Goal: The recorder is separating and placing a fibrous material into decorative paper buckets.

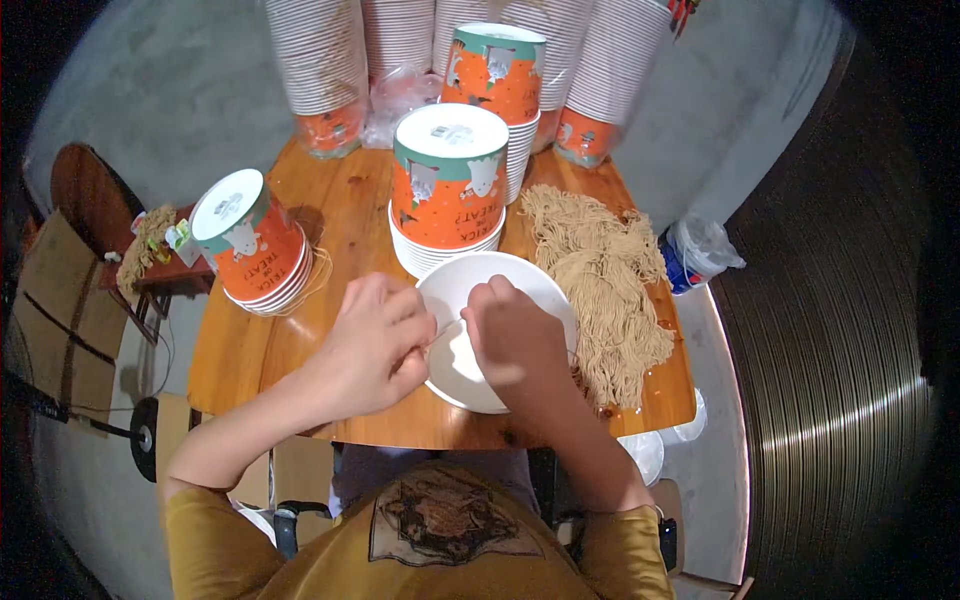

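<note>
Over a round white container (456, 378) with its open top facing me, a thin string (447, 328) runs between my two hands. My left hand (375, 340) is closed, its fingers pinching the string near the container's left rim. Fingers curled, my right hand (515, 345) grips the string's other side above the container. A bundle of tan string (600, 290) lies on the table just right of my right hand. Behind the container stands a stack of upside-down orange paper buckets (450, 190). The container's outer wall is out of sight.
A smaller bucket stack (255, 245) with loose loops of string stands at the left of the wooden table (260, 360). Tall stacks of nested buckets (320, 60) line the back. On the floor at right is a lined bin (695, 255); a side table (165, 265) stands at left.
</note>
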Available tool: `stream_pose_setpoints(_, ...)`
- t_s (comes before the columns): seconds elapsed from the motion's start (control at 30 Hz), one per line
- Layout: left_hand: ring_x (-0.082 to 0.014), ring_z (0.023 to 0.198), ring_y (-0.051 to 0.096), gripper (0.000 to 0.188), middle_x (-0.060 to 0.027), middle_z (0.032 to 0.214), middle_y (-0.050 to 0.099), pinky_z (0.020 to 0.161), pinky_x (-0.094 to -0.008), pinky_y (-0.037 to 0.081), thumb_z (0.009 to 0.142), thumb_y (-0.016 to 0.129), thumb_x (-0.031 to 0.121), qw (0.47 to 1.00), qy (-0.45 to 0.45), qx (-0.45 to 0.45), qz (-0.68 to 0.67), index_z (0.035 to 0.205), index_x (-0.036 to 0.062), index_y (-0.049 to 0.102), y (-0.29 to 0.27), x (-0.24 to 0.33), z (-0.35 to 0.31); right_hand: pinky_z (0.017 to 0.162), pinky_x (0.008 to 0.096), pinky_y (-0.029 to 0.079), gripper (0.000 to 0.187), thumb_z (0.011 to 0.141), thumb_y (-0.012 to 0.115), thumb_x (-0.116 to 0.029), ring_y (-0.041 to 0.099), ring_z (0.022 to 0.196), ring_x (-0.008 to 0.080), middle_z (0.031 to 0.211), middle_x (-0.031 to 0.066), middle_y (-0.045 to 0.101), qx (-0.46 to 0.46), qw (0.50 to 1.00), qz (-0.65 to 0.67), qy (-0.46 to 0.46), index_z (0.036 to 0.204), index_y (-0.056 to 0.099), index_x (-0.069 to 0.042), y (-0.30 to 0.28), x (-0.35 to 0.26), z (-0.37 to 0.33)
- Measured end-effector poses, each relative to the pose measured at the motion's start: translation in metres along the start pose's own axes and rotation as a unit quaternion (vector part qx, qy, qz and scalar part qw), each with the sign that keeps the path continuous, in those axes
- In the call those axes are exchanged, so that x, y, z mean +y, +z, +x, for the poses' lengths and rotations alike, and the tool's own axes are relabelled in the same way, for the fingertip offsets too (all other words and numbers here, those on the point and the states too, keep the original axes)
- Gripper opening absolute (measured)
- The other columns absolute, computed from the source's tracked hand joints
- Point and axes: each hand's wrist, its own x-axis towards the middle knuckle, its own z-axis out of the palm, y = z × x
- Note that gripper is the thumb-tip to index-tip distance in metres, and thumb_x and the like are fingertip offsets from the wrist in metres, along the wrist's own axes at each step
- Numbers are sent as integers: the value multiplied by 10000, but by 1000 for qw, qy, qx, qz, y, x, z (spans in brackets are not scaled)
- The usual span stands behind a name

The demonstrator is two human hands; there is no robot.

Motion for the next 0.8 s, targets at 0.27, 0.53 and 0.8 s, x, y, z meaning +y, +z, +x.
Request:
stream_pose_setpoints(0.27, -249, 946, 521, 168, -56, 884, 505, 928, -385, 427, 728, 593, 115, 960, 254, -73, 98, 877, 69, 530, -7, -6, -6, 651, 430, 519, 155, 881, 553, -171, 607, 826, 304, 859, 138, 542, -30, 999, 14, -27, 905, 516, -22, -2, 4, 2)
stream_pose_setpoints(0.53, -145, 988, 528, 175, 22, 968, 549, 828, -297, 429, 742, 565, 180, 914, 288, -75, 275, 912, 154, 534, -27, -36, 1, 597, 412, 531, 125, 896, 571, -218, 647, 687, 304, 806, 124, 638, 69, 992, 77, 65, 884, 580, -94, -6, 26, 3)
stream_pose_setpoints(0.8, -291, 1146, 514, 239, -72, 1189, 567, 901, -391, 475, 758, 565, 112, 947, 197, -31, 253, 987, 56, 603, -36, -105, -13, 452, 213, 349, 116, 909, 569, -167, 443, 532, 51, 634, -66, 476, 33, 687, 693, 216, 959, 575, -63, -30, 70, -11)
